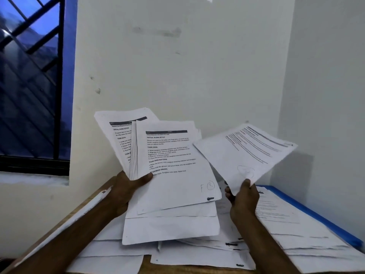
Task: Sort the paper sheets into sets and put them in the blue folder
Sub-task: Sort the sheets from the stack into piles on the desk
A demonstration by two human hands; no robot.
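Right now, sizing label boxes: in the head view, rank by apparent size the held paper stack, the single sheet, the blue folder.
1. Fanned stack of printed white sheets
2. Single printed white sheet
3. Flat blue folder: only its edge shows, true size hidden

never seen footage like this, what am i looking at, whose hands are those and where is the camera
There is no machine here: a person is working with bare hands. The one picture comes from a wide-angle camera worn on their head, looking forward and down, which is why both forearms reach in from the bottom.

The left hand grips a fanned stack of printed pages, thumb on the front. The right hand pinches a single sheet by its lower corner, apart from the stack.

Below them is a wooden table with more sheets lying loose and overlapping. Along its right side lies a blue folder with paper on it. Behind are a white wall and, on the left, a barred window.
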